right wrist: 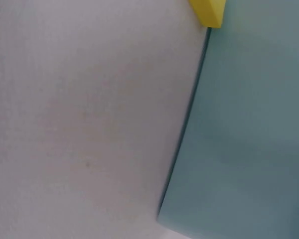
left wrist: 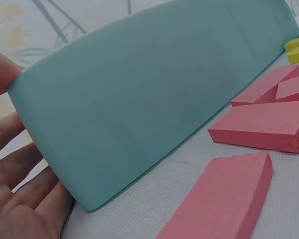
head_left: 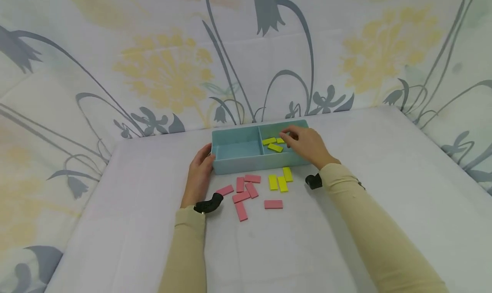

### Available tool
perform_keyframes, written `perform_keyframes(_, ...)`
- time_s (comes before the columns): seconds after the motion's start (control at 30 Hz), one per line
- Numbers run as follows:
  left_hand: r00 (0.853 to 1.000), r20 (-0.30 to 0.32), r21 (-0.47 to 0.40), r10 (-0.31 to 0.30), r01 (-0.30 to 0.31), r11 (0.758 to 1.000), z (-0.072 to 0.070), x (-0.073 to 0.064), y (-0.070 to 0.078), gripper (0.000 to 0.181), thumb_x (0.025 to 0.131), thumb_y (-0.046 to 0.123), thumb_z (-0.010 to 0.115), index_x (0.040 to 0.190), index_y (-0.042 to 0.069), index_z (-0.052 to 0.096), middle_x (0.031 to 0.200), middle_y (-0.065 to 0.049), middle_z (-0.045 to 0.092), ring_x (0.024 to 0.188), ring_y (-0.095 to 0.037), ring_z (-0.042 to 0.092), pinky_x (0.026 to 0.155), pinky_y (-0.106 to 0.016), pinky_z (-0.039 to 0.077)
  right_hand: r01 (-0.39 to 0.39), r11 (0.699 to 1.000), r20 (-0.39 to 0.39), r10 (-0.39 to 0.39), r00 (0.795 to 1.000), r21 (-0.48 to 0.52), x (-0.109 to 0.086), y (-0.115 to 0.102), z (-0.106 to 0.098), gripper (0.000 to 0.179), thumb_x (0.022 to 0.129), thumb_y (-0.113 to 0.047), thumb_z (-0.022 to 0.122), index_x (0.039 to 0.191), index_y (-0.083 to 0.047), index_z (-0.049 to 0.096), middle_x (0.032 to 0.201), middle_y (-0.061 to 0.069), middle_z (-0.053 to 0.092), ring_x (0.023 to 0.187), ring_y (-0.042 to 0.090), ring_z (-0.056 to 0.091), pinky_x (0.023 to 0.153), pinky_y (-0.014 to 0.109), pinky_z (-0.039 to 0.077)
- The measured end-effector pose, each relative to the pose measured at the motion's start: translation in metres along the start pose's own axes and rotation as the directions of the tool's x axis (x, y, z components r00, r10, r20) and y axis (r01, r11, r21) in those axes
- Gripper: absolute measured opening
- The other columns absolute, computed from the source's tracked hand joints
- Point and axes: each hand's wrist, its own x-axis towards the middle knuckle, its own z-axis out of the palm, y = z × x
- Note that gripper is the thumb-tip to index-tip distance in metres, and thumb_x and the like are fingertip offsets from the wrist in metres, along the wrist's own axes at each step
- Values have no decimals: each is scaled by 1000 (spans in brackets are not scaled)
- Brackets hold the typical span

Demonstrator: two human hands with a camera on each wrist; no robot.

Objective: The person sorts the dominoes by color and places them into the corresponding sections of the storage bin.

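A light blue box (head_left: pixel 240 164) with two compartments stands on the table. My left hand (head_left: pixel 200 169) grips its left end; the left wrist view shows the thumb over the top corner and the fingers along the end wall. Over the right compartment, my right hand (head_left: pixel 307 144) has bent fingers, with the fingertips close to a yellow block (head_left: pixel 280 140). Whether they pinch it is hidden. Two more yellow blocks, one of them this tilted one (head_left: pixel 275 147), lie near the divider. The right wrist view shows the box's front wall (right wrist: pixel 249 129) but not the hand.
Several pink blocks (head_left: pixel 241 197) lie scattered in front of the box, one pink block (head_left: pixel 273 204) apart from the others. Three yellow blocks (head_left: pixel 273 182) lie before the right compartment. A flowered cloth (head_left: pixel 246 71) hangs behind the white-covered table (head_left: pixel 127 224).
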Motion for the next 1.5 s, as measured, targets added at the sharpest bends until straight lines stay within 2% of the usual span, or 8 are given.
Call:
perform_keyframes(0.2,1000,3,-24,3,-3,1000,1,1,-1,48,92,22,48,136,12,36,140,-6,33,127,-20,31,102,-35,27,11,990,-26,-7,1000,143,-5,-4,-2,37,90,-44,44,104,-14,61,73,5,60,65,17,50,63,33,41)
perform_keyframes(0.5,1000,8,-64,24,-23,998,1,1,1,46,92,16,47,136,8,35,140,-8,33,128,-19,29,102,-33,26,4,930,-146,54,988,367,-21,-10,0,35,88,-48,45,101,-20,63,73,7,60,67,15,52,63,32,44)
perform_keyframes(0.67,1000,4,-69,27,-26,997,3,3,-1,45,92,16,47,135,8,37,139,-7,34,128,-19,29,102,-33,26,27,908,-213,69,975,418,-30,-8,0,34,88,-47,47,100,-19,62,72,2,58,67,14,54,63,28,46)
perform_keyframes(0.87,1000,4,-66,25,-25,998,6,5,-2,46,92,17,47,136,8,36,139,-8,33,126,-21,31,102,-35,27,55,891,-240,61,969,451,-41,-6,-3,27,89,-39,50,97,-16,63,73,5,58,68,15,54,64,27,47)
perform_keyframes(1.03,1000,-16,-4,3,-3,1000,2,-3,6,45,92,19,47,135,10,38,139,-7,34,126,-21,32,101,-35,27,1,873,-186,102,977,487,-48,-9,2,31,88,-41,51,89,-12,63,74,5,59,71,16,56,68,27,48)
perform_keyframes(1.17,1000,-19,9,-9,9,1000,0,-6,6,45,92,21,47,135,11,38,139,-6,34,126,-21,32,101,-36,27,-37,888,-114,100,988,458,-51,-10,3,37,87,-45,50,88,-10,64,74,3,61,71,15,56,69,32,49)
perform_keyframes(1.3,1000,-25,7,-4,4,1000,-1,-3,0,44,92,19,46,135,10,39,139,-5,35,126,-20,33,101,-37,27,-55,926,4,58,998,373,-52,-9,-1,39,88,-45,48,91,-10,65,75,1,62,72,16,56,71,35,47)
perform_keyframes(1.5,999,-39,31,31,-30,999,1,0,0,45,92,22,47,134,11,39,138,-6,36,125,-21,33,101,-38,28,-113,947,182,59,981,300,-48,-13,-15,37,90,-42,48,101,-11,63,83,4,63,80,24,59,75,36,46)
